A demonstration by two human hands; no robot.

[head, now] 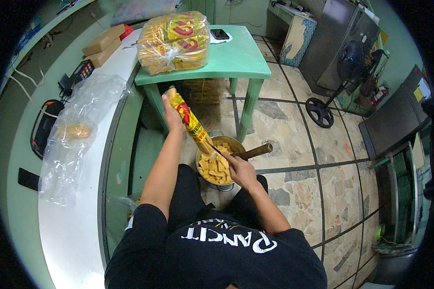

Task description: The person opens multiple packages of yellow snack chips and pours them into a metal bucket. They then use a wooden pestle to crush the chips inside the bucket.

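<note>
My left hand (174, 116) grips the upper end of a long yellow plastic pack (190, 121) with red print, held tilted over a metal pot (241, 146). Pale yellow sticks show through the pack's clear lower end. My right hand (241, 170) holds a thin dark tool (216, 149), which looks like a small knife, its tip against the pack's lower part. Flat yellow pieces (217, 168) fill much of the pot, which stands on the floor between my knees. A thick wooden handle (256, 151) juts over the pot's right rim, just beyond my right hand.
A green table (238, 59) ahead bears a clear bag of similar packs (173, 43) and a phone (220, 34). On the white counter (79, 224) at left lie plastic wrapping (65, 159) and cardboard boxes (103, 45). A fan (320, 112) stands on the tiled floor.
</note>
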